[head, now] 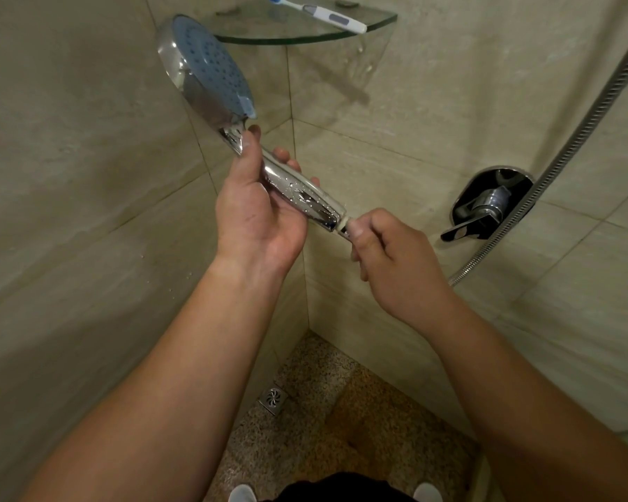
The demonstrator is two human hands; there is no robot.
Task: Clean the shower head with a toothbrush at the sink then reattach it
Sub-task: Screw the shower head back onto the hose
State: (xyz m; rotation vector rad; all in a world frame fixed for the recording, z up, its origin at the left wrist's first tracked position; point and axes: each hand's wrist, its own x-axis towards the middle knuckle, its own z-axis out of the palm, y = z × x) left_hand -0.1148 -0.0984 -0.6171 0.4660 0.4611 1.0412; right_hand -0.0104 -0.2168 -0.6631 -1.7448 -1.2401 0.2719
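At the bottom edge of the frame two pale shoe toes [242,493] stand on a speckled shower floor [305,447], with a small square drain [273,400] just above them. Higher, in mid-frame, the right hand [392,259] pinches a small whitish fitting [344,226] at the base of the shower head's handle, fingers curled tight; whether that fitting is the hose end I cannot tell. The left hand [258,215] wraps the wet chrome handle of the shower head [211,77], whose blue spray face tilts toward the upper left. Water beads on the chrome, so a hard twist could make the handle slip and drop onto the floor. If the threads meet at an angle they could cross and leak. The metal hose [577,139] curves down the right side past the mixer lever [486,208]. Farthest, the toothbrush [316,12] lies on the glass corner shelf [305,34], near its front edge.
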